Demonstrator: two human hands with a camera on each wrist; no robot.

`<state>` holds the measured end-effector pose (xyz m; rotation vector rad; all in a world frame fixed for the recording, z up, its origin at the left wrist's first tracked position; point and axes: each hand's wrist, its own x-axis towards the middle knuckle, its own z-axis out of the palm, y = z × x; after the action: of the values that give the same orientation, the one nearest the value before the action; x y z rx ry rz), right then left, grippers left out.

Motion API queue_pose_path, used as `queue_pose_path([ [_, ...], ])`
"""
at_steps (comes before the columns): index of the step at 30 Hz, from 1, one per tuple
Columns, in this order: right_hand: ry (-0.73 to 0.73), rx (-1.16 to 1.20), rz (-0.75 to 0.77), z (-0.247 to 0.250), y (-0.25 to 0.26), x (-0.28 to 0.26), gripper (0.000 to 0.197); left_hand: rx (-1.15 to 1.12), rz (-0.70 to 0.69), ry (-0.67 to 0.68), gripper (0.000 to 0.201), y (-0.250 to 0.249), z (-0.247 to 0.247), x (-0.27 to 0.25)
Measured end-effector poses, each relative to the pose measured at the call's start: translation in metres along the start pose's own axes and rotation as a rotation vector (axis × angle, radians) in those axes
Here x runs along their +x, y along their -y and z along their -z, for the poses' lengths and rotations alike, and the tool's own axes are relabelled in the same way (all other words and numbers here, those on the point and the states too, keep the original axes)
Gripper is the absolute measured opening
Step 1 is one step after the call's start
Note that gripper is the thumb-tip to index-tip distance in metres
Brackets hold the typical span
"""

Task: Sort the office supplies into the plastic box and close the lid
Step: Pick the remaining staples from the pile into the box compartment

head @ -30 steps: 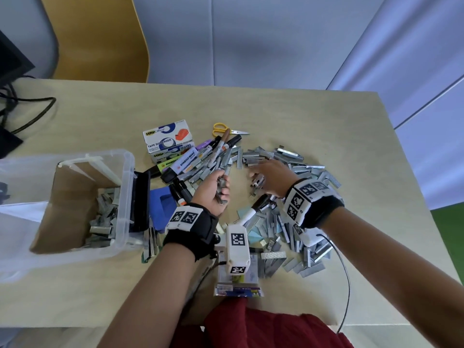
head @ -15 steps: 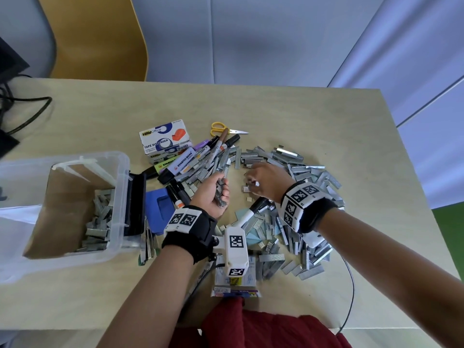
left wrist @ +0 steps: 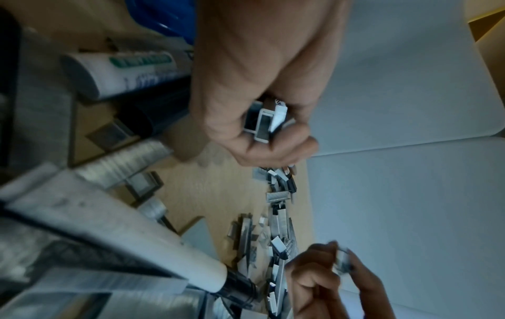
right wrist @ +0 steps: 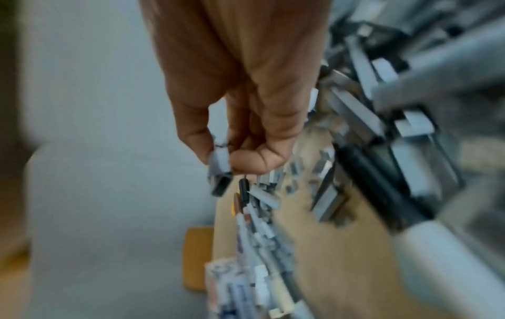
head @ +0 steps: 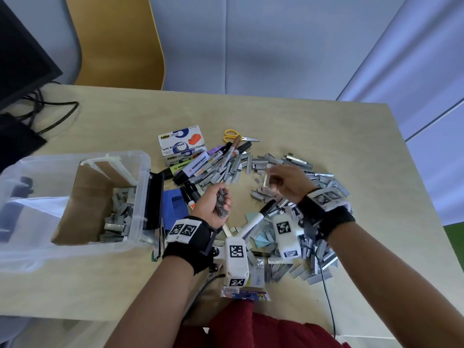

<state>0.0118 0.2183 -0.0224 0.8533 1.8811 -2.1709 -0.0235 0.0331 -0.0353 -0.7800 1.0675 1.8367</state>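
Note:
A clear plastic box [head: 140,197] stands open at the left with staple strips on its cardboard-lined floor. A ring of loose staple strips [head: 288,167] covers the table's middle and right. My left hand [head: 216,204] hovers near the markers, its fingers curled round a bundle of staple strips [left wrist: 262,120]. My right hand [head: 281,182] is raised above the pile and pinches one staple strip [right wrist: 218,164] between thumb and fingers. Markers [head: 198,167] and two tape dispenser cartons [head: 180,141] lie behind the left hand.
Yellow-handled scissors [head: 236,136] lie at the back of the pile. A blue item [head: 173,204] and a black case [head: 155,199] sit beside the box. A white marker [head: 253,222] and blue paper lie near my wrists. Cables [head: 50,114] and a yellow chair [head: 115,41] are at back left.
My right hand has lifted off the pile with a staple strip pinched in it. My left hand has stayed in place with its bundle.

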Motion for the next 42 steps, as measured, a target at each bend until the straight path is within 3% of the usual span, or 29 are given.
queue_pose_path([
  [2,0.046,0.589,-0.176,0.003,-0.003,-0.006,0.016,0.002,-0.008,0.028,0.033,0.002,0.001,0.001],
  [3,0.078,0.736,-0.204,0.003,-0.003,-0.010,0.011,0.005,-0.011,0.049,0.032,0.002,-0.001,0.001],
  [5,0.131,0.779,-0.195,0.003,-0.004,-0.016,0.008,0.013,-0.008,0.089,0.028,0.002,-0.005,0.002],
  [8,0.100,0.599,-0.215,0.006,-0.004,-0.015,0.021,0.116,0.003,0.132,0.028,-0.003,-0.016,0.004],
  [10,-0.012,0.305,-0.205,0.011,-0.001,-0.009,0.034,0.294,-0.043,0.130,0.027,-0.007,-0.025,0.005],
  [14,-0.203,-0.469,0.011,0.014,0.004,-0.002,0.040,1.001,-0.283,0.137,0.017,-0.013,-0.043,0.006],
  [17,-0.128,-0.547,-0.021,0.022,0.006,-0.003,0.039,1.593,-0.534,0.081,0.032,-0.016,-0.058,0.014],
  [19,-0.082,-0.465,-0.077,0.030,0.006,-0.005,0.037,1.810,-0.622,0.085,0.041,-0.015,-0.067,0.018],
  [21,-0.102,-0.515,-0.044,0.035,0.004,-0.007,0.042,1.980,-0.650,0.141,0.045,-0.015,-0.071,0.022],
  [24,-0.105,-0.864,0.005,0.038,-0.001,-0.011,0.047,2.248,-0.588,0.244,0.041,-0.015,-0.077,0.022],
  [27,-0.098,-1.156,-0.057,0.042,-0.005,-0.016,0.048,2.487,-0.542,0.252,0.039,-0.015,-0.080,0.026],
  [35,0.150,-1.499,-0.161,0.029,-0.013,-0.037,0.049,2.636,-0.653,0.211,0.042,-0.003,-0.076,0.029],
  [39,0.135,-1.651,-0.098,0.024,-0.021,-0.044,0.045,2.605,-0.639,0.172,0.035,0.001,-0.077,0.029],
  [42,0.079,-1.639,-0.038,0.022,-0.024,-0.047,0.047,2.516,-0.659,0.112,0.030,0.004,-0.078,0.026],
])
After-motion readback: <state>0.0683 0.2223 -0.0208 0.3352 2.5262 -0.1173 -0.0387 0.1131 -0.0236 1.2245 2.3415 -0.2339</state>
